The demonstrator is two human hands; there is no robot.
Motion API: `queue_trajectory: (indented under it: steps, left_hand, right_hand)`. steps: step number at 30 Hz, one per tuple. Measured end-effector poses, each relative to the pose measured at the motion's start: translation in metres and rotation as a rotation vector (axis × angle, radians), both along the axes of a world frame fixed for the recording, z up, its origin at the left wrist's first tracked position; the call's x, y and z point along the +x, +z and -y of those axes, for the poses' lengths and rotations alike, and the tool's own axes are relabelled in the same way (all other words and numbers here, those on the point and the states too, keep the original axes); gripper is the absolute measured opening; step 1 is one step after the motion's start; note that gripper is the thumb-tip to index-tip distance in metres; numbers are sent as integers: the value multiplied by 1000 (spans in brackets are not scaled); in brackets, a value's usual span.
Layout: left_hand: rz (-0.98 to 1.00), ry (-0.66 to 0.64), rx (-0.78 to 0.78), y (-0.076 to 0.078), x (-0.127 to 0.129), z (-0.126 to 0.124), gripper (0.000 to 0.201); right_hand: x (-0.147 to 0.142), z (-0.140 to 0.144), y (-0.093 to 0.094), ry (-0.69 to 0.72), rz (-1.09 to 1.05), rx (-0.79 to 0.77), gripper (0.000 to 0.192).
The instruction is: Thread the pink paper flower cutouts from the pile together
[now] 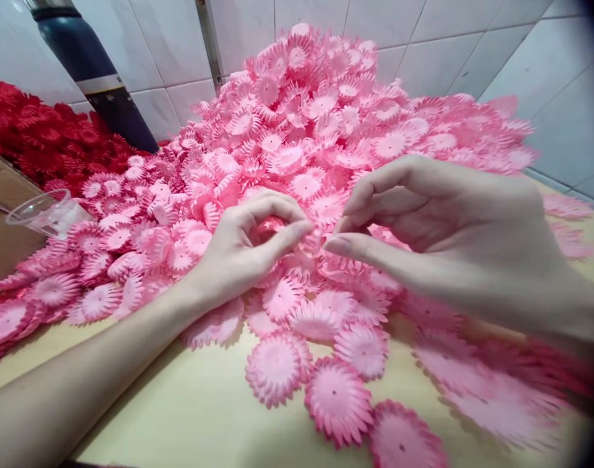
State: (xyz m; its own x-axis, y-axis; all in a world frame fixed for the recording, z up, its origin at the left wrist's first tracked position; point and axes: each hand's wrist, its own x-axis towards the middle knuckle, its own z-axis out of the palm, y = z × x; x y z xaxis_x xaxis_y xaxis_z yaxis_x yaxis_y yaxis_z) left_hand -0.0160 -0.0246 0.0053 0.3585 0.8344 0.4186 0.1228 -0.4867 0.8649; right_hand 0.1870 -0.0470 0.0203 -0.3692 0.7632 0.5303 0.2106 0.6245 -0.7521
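A large heap of pink paper flower pieces [321, 123] covers the pale wooden table [204, 409] and rises against the tiled wall. My left hand [248, 244] hovers over the heap's front slope, its fingers curled around a pink flower piece [270, 227]. My right hand [453, 227] is just to the right, thumb and forefinger apart, fingertips almost meeting the left hand's; it holds nothing that I can see. Several single flat pink flowers [336, 398] lie spread on the table in front of both hands.
A pile of red paper flowers [43, 140] lies at the back left beside a dark blue bottle [95, 71]. A clear plastic cup [46, 211] lies at the left, next to a brown cardboard box [2, 214]. White tiled wall [545, 71] stands behind.
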Motion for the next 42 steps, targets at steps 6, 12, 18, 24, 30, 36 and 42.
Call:
queue_trajectory:
  steps: [6, 12, 18, 24, 30, 36, 42]
  left_hand:
    - [-98, -21, 77, 3, 5, 8, 7]
    - [-93, 12, 124, 1, 4, 7, 8]
    - [-1, 90, 85, -1, 7, 11, 9]
    - [283, 276, -59, -5, -2, -5, 11]
    - [327, 220, -169, -1, 7, 2, 11]
    - [185, 267, -68, -1, 7, 4, 13]
    - [241, 266, 0, -7, 2, -3, 26]
  right_hand:
    - [-1, -1, 2, 33, -16, -35, 24]
    - [0, -1, 4, -9, -25, -68, 23]
    - [-4, 0, 5, -32, -45, -50, 20]
    - [1, -1, 12, -98, -101, -64, 18]
    - [5, -5, 13, -136, -91, -66, 14]
    - [3, -6, 7, -216, -97, -30, 12]
    - [4, -7, 4, -173, -124, -89, 27]
